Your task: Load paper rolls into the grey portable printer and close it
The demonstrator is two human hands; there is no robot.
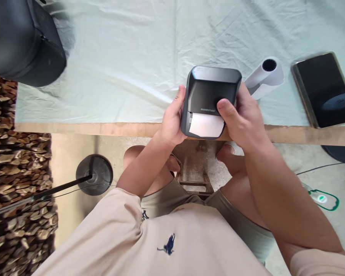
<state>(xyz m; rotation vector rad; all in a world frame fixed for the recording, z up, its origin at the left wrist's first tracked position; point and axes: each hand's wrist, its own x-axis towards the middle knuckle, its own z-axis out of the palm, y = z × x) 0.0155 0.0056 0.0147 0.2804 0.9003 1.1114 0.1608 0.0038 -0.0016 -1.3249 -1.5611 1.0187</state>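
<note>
A dark grey label printer (212, 92) marked NIIMBOT is held up over the table's front edge, between both hands. My left hand (173, 119) grips its left side, the thumb pointing up along the casing. On the other side my right hand (245, 119) wraps round the printer, its thumb lying on the dark lid. White label paper (206, 125) shows in the slot at the end nearest me. Just beyond my right hand a white paper roll (264, 78) with a dark hollow core lies on the cloth, partly unrolled.
A smartphone (327, 90) rests on the right of the pale green tablecloth (126, 65). At the back left stands a black bag (25, 42). Below are a round stand base (94, 174), stacked firewood (20, 191) and a thin cable.
</note>
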